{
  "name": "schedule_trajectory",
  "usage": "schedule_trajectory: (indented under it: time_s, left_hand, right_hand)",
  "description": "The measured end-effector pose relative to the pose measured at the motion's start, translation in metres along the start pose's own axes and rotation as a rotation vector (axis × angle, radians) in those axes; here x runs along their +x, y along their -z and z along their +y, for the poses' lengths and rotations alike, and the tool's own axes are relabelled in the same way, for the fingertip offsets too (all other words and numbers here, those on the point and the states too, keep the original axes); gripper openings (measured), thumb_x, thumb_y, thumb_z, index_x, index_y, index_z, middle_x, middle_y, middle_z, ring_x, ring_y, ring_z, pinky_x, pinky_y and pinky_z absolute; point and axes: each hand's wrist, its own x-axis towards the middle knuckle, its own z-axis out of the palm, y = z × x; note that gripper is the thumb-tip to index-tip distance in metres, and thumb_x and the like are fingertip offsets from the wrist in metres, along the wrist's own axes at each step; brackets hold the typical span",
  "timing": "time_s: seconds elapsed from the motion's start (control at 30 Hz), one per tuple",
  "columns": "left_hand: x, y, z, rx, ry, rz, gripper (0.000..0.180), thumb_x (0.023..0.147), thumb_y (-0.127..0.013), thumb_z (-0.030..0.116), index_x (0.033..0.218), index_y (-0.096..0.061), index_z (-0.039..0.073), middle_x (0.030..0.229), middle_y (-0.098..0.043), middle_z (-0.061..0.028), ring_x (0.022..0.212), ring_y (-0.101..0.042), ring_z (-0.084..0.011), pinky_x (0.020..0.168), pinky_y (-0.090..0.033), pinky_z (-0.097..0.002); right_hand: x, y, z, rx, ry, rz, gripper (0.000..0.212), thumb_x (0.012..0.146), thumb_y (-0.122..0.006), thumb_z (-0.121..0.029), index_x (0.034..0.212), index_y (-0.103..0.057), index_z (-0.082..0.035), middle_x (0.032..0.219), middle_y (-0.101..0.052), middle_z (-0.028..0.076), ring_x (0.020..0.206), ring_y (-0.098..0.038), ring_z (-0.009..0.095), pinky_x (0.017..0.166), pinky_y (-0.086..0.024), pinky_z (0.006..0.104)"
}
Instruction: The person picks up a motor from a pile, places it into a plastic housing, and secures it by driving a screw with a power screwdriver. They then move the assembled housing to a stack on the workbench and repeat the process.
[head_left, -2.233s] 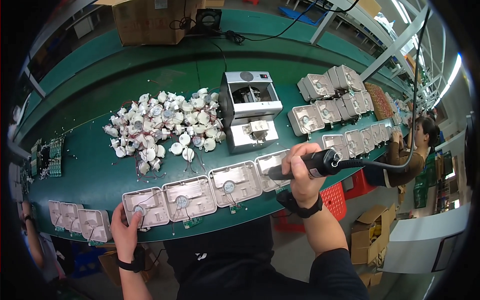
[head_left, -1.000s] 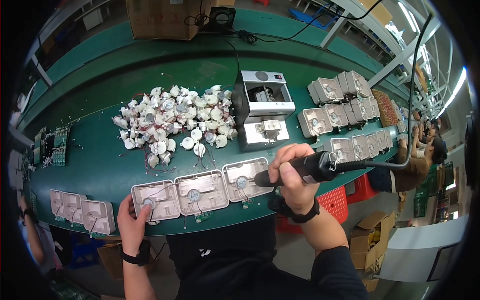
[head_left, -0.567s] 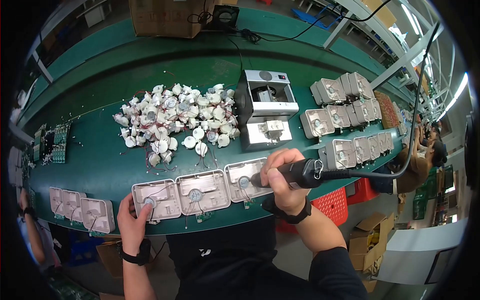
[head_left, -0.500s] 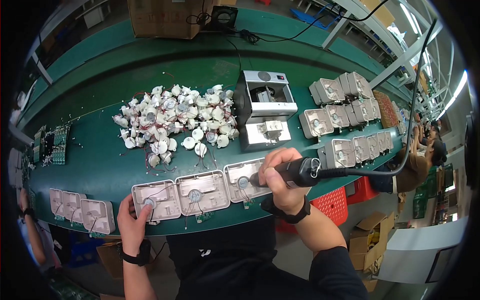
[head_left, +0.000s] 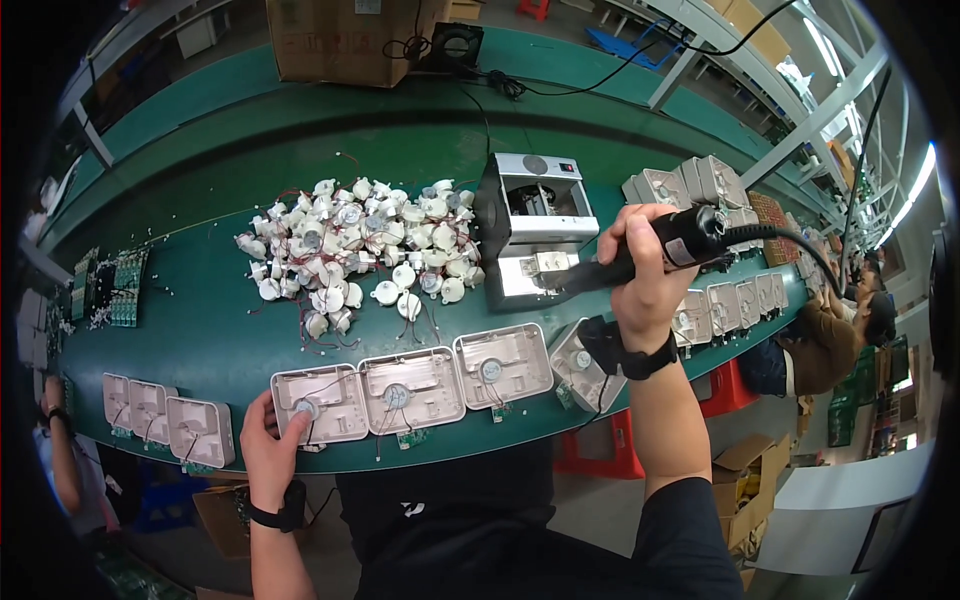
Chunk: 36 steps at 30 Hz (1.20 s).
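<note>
My right hand is wrapped round a black corded electric screwdriver. Its front end points left, at the small silver block on a screw feeder; whether the tip touches is hard to see. My left hand grips the left wall of an off-white plastic housing, thumb over the rim by a round grey buzzer inside it. Two similar housings, a middle one and a right one, stand in the same row, each with a buzzer, wires and a green circuit board at its front edge. Another housing sits tilted, partly behind my right wrist.
White buzzers with red and black wires form a large pile behind the row. More housings stand at left and far right. Green circuit boards lie far left. The screwdriver's cable loops right. Co-workers sit at both sides.
My right hand has lifted the screwdriver from the right housing of the row and carried it up and right to the screw feeder. My left hand stays on the left housing.
</note>
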Motion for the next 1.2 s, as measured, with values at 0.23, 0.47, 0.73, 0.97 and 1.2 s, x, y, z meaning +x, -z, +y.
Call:
schedule_trajectory:
  time_s: [0.23, 0.47, 0.73, 0.97, 1.2]
  left_hand:
    - [0.0, 0.0, 0.002, -0.012, 0.007, 0.02, 0.052, 0.082, -0.08, 0.012, 0.128, -0.059, -0.002, 0.115, -0.067, -0.0113, 0.096, -0.068, -0.0184, 0.078, -0.054, -0.0296]
    - [0.0, 0.0, -0.001, -0.02, -0.013, 0.024, 0.051, 0.082, -0.081, 0.013, 0.126, -0.06, -0.001, 0.113, -0.067, -0.0108, 0.094, -0.068, -0.0191, 0.077, -0.054, -0.0297]
    - [-0.001, 0.0, 0.001, -0.041, -0.023, 0.027, 0.05, 0.082, -0.081, 0.012, 0.125, -0.06, -0.001, 0.112, -0.067, -0.0104, 0.093, -0.068, -0.0194, 0.077, -0.054, -0.03]
    - [0.002, 0.0, -0.002, -0.029, -0.017, 0.007, 0.05, 0.082, -0.081, 0.013, 0.125, -0.06, -0.001, 0.113, -0.067, -0.011, 0.094, -0.068, -0.0196, 0.077, -0.054, -0.0303]
    - [0.0, 0.001, -0.004, -0.032, -0.002, 0.006, 0.05, 0.082, -0.081, 0.013, 0.125, -0.06, -0.002, 0.114, -0.067, -0.0118, 0.094, -0.068, -0.0196, 0.077, -0.054, -0.0298]
  right_hand:
    - [-0.061, -0.027, -0.043, 0.34, -0.187, -0.173, 0.017, 0.092, -0.062, -0.014, 0.099, -0.052, -0.002, 0.094, -0.057, 0.013, 0.063, -0.057, 0.017, 0.057, -0.048, 0.0304]
    - [-0.09, -0.044, -0.025, 0.107, -0.156, -0.482, 0.019, 0.087, -0.064, -0.004, 0.1, -0.051, 0.0, 0.096, -0.057, 0.013, 0.067, -0.059, 0.016, 0.06, -0.051, 0.03]
    - [-0.099, -0.046, -0.005, 0.064, -0.158, -0.48, 0.019, 0.086, -0.066, -0.002, 0.099, -0.052, 0.0, 0.093, -0.058, 0.012, 0.067, -0.059, 0.015, 0.061, -0.052, 0.0297]
    - [-0.093, -0.045, -0.007, 0.071, -0.15, -0.483, 0.02, 0.087, -0.066, -0.004, 0.099, -0.051, -0.001, 0.092, -0.057, 0.012, 0.067, -0.059, 0.016, 0.061, -0.052, 0.0299]
    - [-0.029, -0.019, -0.027, 0.183, 0.012, -0.088, 0.013, 0.093, -0.057, -0.01, 0.101, -0.051, -0.001, 0.093, -0.056, 0.012, 0.066, -0.056, 0.017, 0.06, -0.048, 0.0291]
